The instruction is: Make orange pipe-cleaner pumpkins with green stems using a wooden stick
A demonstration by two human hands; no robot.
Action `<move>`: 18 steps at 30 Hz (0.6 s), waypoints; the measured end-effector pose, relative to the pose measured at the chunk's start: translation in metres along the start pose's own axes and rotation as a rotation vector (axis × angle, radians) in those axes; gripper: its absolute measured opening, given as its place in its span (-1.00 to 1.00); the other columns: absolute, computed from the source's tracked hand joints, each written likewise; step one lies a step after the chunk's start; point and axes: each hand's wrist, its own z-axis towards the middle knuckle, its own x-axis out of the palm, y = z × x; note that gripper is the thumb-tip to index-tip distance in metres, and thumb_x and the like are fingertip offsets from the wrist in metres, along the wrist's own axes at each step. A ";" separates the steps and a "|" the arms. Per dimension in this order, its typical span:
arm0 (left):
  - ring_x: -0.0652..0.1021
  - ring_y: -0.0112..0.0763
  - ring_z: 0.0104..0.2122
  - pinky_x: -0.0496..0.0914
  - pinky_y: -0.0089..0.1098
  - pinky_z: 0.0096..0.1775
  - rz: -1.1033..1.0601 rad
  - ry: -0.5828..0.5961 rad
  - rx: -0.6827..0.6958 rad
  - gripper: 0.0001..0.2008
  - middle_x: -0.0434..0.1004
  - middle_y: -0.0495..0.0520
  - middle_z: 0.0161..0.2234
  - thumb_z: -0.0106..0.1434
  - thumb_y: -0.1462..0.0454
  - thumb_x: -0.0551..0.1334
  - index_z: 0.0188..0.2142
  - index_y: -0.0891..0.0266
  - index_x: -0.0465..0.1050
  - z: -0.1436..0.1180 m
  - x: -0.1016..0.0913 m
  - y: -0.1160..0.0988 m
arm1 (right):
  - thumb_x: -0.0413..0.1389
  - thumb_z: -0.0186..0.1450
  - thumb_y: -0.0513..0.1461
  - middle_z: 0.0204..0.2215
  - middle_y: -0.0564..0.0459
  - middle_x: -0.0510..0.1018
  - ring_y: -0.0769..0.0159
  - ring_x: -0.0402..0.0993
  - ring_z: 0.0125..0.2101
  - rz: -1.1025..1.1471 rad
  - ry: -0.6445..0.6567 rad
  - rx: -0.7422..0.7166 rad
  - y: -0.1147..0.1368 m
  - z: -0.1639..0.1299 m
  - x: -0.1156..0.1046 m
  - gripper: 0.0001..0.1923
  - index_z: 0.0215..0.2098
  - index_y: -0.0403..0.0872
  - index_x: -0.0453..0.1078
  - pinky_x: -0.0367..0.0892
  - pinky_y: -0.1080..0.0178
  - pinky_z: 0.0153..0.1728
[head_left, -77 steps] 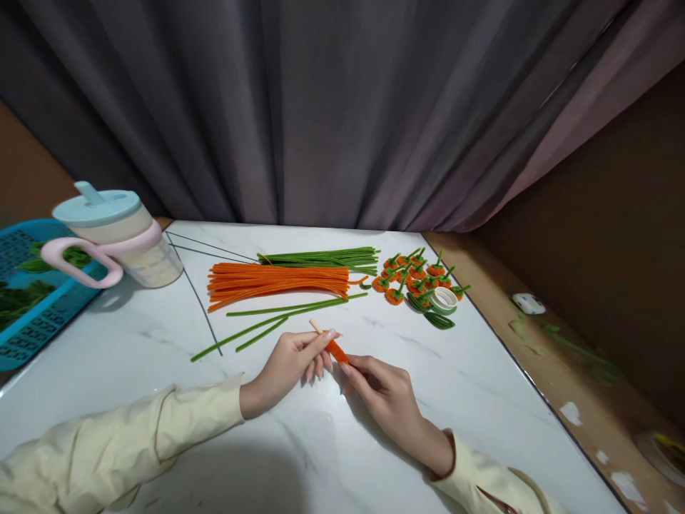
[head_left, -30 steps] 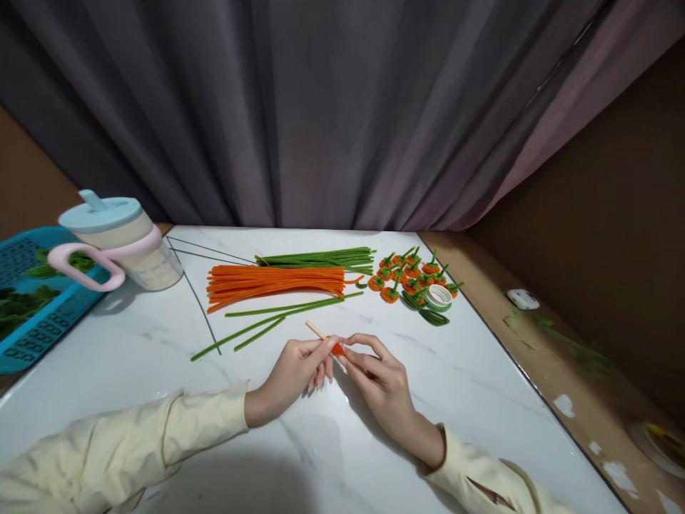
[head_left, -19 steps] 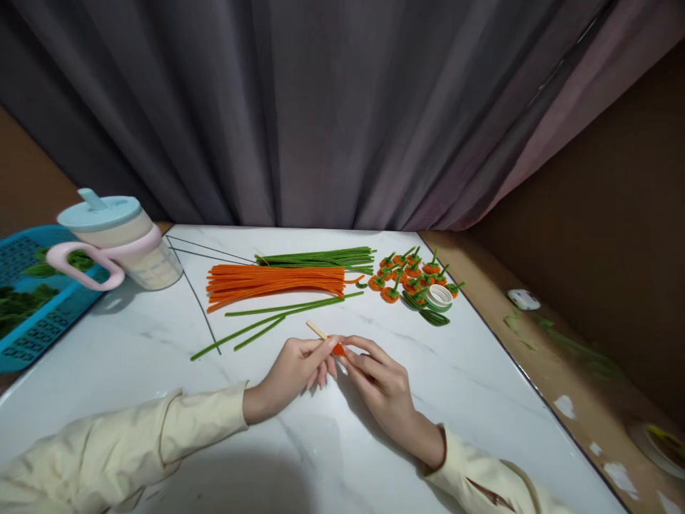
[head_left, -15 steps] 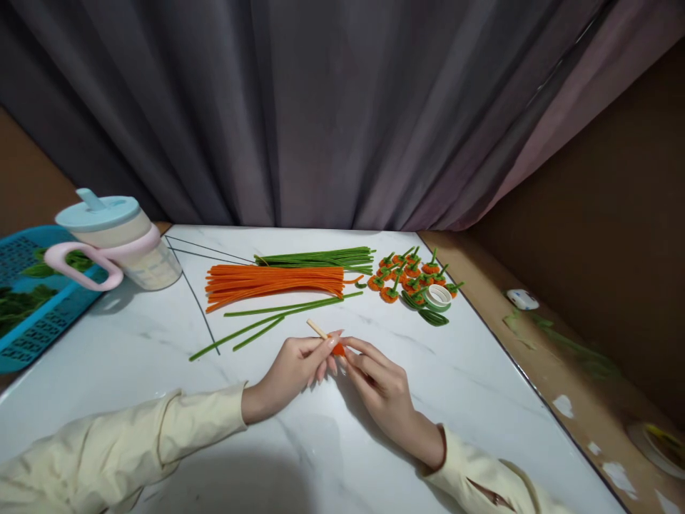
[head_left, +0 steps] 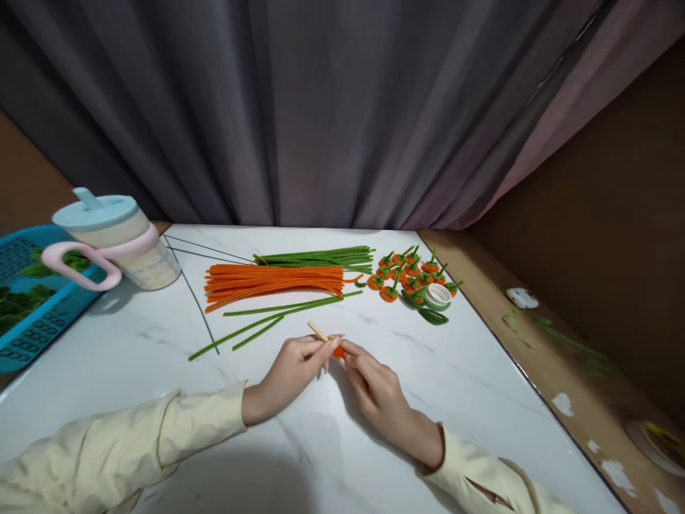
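Observation:
My left hand (head_left: 292, 371) pinches a thin wooden stick (head_left: 317, 330) whose bare end points up and to the left. An orange pipe cleaner (head_left: 338, 350) is coiled tight around the stick just past my left fingertips. My right hand (head_left: 374, 385) grips that orange coil from the right, fingers touching my left fingertips. Both hands rest low over the white marble table (head_left: 471, 385). Most of the coil is hidden between the fingers.
Behind the hands lie loose green pipe cleaners (head_left: 257, 325), an orange bundle (head_left: 272, 280), a green bundle (head_left: 321, 258), several small orange-and-green pieces (head_left: 407, 275) and a tape roll (head_left: 437, 295). A lidded cup (head_left: 115, 239) and blue basket (head_left: 26, 300) stand at left.
The long orange tail seen 2.6 s ago has shortened into a small coil on the stick. My right fingers have moved in against my left fingertips.

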 end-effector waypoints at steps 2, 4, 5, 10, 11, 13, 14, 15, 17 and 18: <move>0.31 -0.50 -0.59 0.26 -0.48 -0.44 0.022 -0.013 0.029 -0.53 0.23 -0.07 -0.65 0.29 0.09 0.06 -0.68 0.26 0.24 -0.001 0.000 0.001 | -0.15 0.36 -0.42 0.01 -0.20 0.42 0.24 0.42 -0.04 0.004 0.004 0.005 0.000 -0.001 0.000 -0.81 -0.27 -0.06 0.21 0.42 0.24 -0.13; 0.38 -0.46 -0.54 0.30 -0.47 -0.39 0.029 -0.019 0.059 -0.55 0.27 -0.04 -0.63 0.30 0.11 0.07 -0.66 0.27 0.30 -0.001 0.000 0.001 | -0.15 0.36 -0.41 0.02 -0.20 0.42 0.24 0.44 -0.05 0.013 0.011 0.013 0.001 -0.002 0.000 -0.82 -0.27 -0.05 0.20 0.43 0.24 -0.15; 0.43 -0.43 -0.48 0.32 -0.46 -0.34 0.026 -0.016 0.071 -0.58 0.33 -0.01 -0.60 0.30 0.12 0.07 -0.62 0.28 0.37 0.000 0.000 0.001 | -0.14 0.36 -0.40 0.03 -0.20 0.41 0.25 0.45 -0.06 0.017 0.015 0.017 0.001 -0.002 0.000 -0.83 -0.27 -0.05 0.20 0.43 0.25 -0.16; 0.46 -0.38 -0.37 0.32 -0.44 -0.24 -0.001 0.011 0.081 -0.65 0.48 0.05 -0.43 0.29 0.13 0.09 -0.47 0.28 0.49 0.003 -0.003 0.002 | -0.14 0.37 -0.39 0.00 -0.20 0.44 0.27 0.47 -0.11 0.029 0.039 0.041 -0.001 0.000 0.000 -0.84 -0.28 -0.04 0.18 0.43 0.27 -0.20; 0.43 -0.40 -0.43 0.31 -0.44 -0.28 0.006 0.011 0.068 -0.62 0.43 0.02 -0.49 0.29 0.11 0.08 -0.54 0.28 0.44 0.003 -0.003 0.002 | -0.14 0.37 -0.38 -0.01 -0.19 0.44 0.27 0.47 -0.10 0.035 0.042 0.049 -0.001 0.001 0.000 -0.84 -0.29 -0.04 0.18 0.42 0.27 -0.19; 0.35 -0.45 -0.52 0.28 -0.46 -0.39 0.018 0.007 0.030 -0.55 0.30 -0.04 -0.60 0.28 0.06 0.08 -0.64 0.27 0.32 0.002 -0.003 0.004 | -0.14 0.38 -0.36 -0.03 -0.16 0.46 0.28 0.46 -0.09 0.051 0.039 0.069 -0.001 0.002 0.000 -0.85 -0.29 -0.05 0.19 0.40 0.28 -0.16; 0.32 -0.47 -0.56 0.25 -0.46 -0.43 0.013 0.012 0.002 -0.53 0.24 -0.06 -0.64 0.28 0.04 0.07 -0.66 0.26 0.26 0.002 -0.002 0.005 | -0.13 0.38 -0.35 -0.05 -0.15 0.46 0.29 0.45 -0.09 0.057 0.034 0.083 0.000 0.003 0.000 -0.86 -0.28 -0.05 0.20 0.39 0.29 -0.15; 0.29 -0.49 -0.59 0.23 -0.47 -0.48 -0.003 0.026 -0.034 -0.52 0.19 -0.08 -0.67 0.27 0.01 0.06 -0.66 0.25 0.23 0.003 -0.001 0.007 | -0.13 0.39 -0.34 -0.06 -0.14 0.47 0.29 0.45 -0.09 0.058 0.029 0.098 0.000 0.003 0.000 -0.87 -0.27 -0.05 0.21 0.38 0.29 -0.14; 0.25 -0.52 -0.66 0.18 -0.49 -0.56 -0.049 0.082 -0.119 -0.51 0.16 -0.11 -0.71 0.26 -0.04 0.03 -0.64 0.25 0.23 0.006 -0.001 0.008 | -0.13 0.39 -0.31 -0.10 -0.11 0.49 0.30 0.46 -0.13 0.051 0.014 0.128 0.000 0.003 0.000 -0.87 -0.24 -0.06 0.23 0.38 0.30 -0.16; 0.25 -0.52 -0.69 0.16 -0.49 -0.58 -0.059 0.122 -0.154 -0.49 0.18 -0.11 -0.71 0.25 -0.07 0.02 -0.63 0.25 0.26 0.009 -0.002 0.006 | -0.13 0.39 -0.29 -0.12 -0.10 0.50 0.31 0.47 -0.17 0.042 0.003 0.144 0.000 0.004 -0.001 -0.86 -0.24 -0.06 0.24 0.38 0.31 -0.19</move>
